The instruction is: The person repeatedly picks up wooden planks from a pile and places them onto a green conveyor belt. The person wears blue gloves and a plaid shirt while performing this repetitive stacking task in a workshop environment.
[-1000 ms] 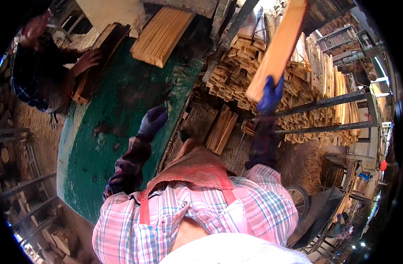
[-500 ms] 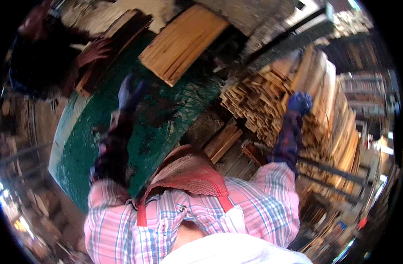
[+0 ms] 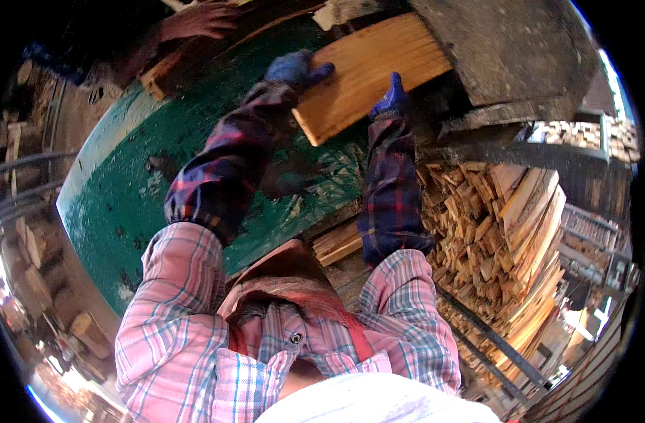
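A flat, light-brown wooden board [image 3: 379, 53] lies at a slant at the far end of the green metal table [image 3: 153, 162]. My left hand [image 3: 291, 69], in a blue glove, is at the board's left edge, its thumb laid over the top. Against the near edge is my right hand [image 3: 389, 101], also blue-gloved, with a thumb stretched up onto the board. The other fingers of the right hand are hidden. Both hands seem to grip the board between thumb and fingers.
At the far left a co-worker's hand [image 3: 203, 21] rests on a dark, bark-edged wood slab [image 3: 157, 79]. A tall stack of sawn boards [image 3: 499, 225] stands to my right, with metal bars beside it. A broad dirty brown surface [image 3: 513, 56] lies at the far right.
My right hand has left the board stack and come across to the light board. My left hand has moved over to the board too. The view has turned, and the slab sits farther up.
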The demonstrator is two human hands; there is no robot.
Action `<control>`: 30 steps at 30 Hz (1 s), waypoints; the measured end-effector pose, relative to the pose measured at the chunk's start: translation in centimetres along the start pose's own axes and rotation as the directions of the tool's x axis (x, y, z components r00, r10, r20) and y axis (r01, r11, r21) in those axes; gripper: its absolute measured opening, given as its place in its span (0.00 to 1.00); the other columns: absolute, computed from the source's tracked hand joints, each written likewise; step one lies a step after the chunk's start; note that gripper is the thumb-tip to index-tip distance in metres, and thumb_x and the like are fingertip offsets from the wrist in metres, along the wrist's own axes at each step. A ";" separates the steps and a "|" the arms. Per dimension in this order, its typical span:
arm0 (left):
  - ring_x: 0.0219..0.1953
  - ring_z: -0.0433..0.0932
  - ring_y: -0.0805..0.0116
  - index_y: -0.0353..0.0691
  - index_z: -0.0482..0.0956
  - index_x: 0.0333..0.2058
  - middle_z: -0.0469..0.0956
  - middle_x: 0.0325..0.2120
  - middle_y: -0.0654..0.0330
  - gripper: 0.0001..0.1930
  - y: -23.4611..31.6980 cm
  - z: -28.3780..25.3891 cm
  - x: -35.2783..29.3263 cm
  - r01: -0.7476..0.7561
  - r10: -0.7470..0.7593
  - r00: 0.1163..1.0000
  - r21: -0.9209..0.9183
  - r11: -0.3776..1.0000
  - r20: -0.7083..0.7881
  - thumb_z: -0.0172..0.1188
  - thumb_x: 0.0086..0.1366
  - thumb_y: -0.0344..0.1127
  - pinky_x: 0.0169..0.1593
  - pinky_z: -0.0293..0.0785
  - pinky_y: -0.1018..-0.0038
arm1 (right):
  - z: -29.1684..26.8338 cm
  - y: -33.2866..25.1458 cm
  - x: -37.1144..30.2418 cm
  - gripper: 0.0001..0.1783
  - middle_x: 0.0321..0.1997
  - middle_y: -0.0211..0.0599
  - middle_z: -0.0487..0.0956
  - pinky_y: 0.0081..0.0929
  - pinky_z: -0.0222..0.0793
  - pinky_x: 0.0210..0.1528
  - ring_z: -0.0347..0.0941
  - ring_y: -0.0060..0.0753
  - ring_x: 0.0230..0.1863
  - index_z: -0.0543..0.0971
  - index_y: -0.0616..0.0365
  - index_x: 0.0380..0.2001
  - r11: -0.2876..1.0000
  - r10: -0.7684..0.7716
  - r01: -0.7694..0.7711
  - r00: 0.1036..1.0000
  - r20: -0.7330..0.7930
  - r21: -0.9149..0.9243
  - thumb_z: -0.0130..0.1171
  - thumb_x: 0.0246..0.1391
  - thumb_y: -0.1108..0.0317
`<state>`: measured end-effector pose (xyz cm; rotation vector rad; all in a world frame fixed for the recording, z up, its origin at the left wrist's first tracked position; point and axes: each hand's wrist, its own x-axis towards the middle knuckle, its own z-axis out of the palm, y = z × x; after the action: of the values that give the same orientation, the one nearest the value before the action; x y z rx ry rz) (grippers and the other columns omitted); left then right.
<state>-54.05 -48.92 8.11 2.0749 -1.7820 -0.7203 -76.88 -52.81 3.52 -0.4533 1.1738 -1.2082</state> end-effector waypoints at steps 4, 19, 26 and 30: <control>0.38 0.76 0.46 0.37 0.72 0.39 0.77 0.32 0.45 0.34 -1.2 1.7 -5.2 0.051 -0.055 0.997 -0.065 0.997 -0.054 0.48 0.53 0.68 0.41 0.71 0.57 | 1.9 1.8 -1.8 0.29 0.43 0.42 0.74 0.41 0.69 0.40 0.71 0.41 0.40 0.70 0.62 0.49 0.979 -0.183 0.176 0.981 -0.064 -0.101 0.59 0.49 0.53; 0.30 0.68 0.78 0.38 0.73 0.37 0.74 0.27 0.65 0.12 -22.2 -1.9 -50.5 0.216 -0.420 0.907 -0.844 0.491 -0.012 0.57 0.60 0.40 0.36 0.70 0.74 | 8.2 21.6 -31.6 0.26 0.43 0.41 0.73 0.32 0.69 0.43 0.69 0.33 0.40 0.67 0.64 0.47 0.699 0.171 0.270 0.836 0.522 -0.662 0.62 0.50 0.60; 0.55 0.65 0.48 0.30 0.63 0.53 0.66 0.51 0.40 0.42 -34.9 -6.6 -67.9 0.633 -0.714 0.098 -0.510 0.582 -0.693 0.56 0.52 0.62 0.58 0.60 0.62 | 13.9 23.9 -45.9 0.29 0.42 0.42 0.73 0.31 0.71 0.41 0.71 0.32 0.37 0.65 0.65 0.49 0.792 0.476 0.103 0.512 0.715 -0.601 0.63 0.49 0.62; 0.46 0.72 0.57 0.29 0.66 0.50 0.74 0.42 0.48 0.37 -29.5 -3.3 -69.3 0.517 -0.902 0.343 -0.749 0.414 -0.262 0.53 0.57 0.60 0.52 0.66 0.66 | 13.8 23.2 -49.6 0.25 0.41 0.39 0.74 0.23 0.67 0.44 0.70 0.27 0.39 0.69 0.66 0.46 0.591 0.575 0.284 0.508 0.641 -0.755 0.63 0.49 0.63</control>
<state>-34.76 23.93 6.78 2.2193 -0.0502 -0.4891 -49.15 -4.48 12.67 -1.4300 0.7281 -0.0217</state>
